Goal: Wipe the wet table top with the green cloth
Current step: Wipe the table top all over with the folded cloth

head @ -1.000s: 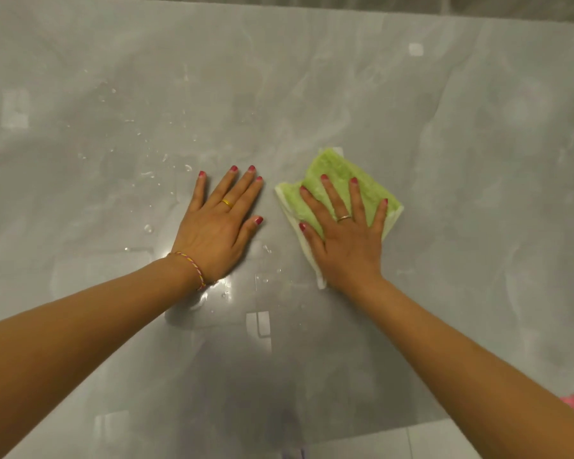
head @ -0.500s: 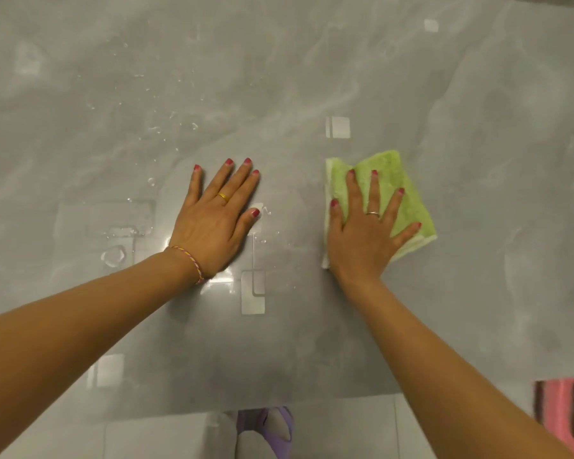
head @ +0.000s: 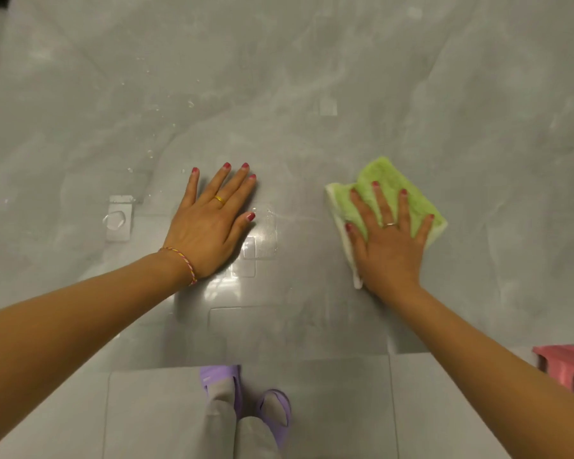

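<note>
The grey marble-look table top (head: 312,77) fills most of the view. My right hand (head: 386,241) lies flat with spread fingers on the folded green cloth (head: 383,175), pressing it onto the table right of centre. My left hand (head: 212,223) rests palm down on the bare table, fingers apart, holding nothing. Water drops (head: 153,137) are scattered on the table beyond and to the left of my left hand. A larger drop (head: 115,220) sits left of that hand.
The table's near edge (head: 246,362) runs across the lower part of the view. Below it are floor tiles, my feet in purple slippers (head: 272,412), and a pink plastic stool (head: 567,366) at the right edge.
My right hand has slid the green cloth to the right, away from my left hand. The left hand stays planted. The view has tilted down, showing the table's edge and the floor.
</note>
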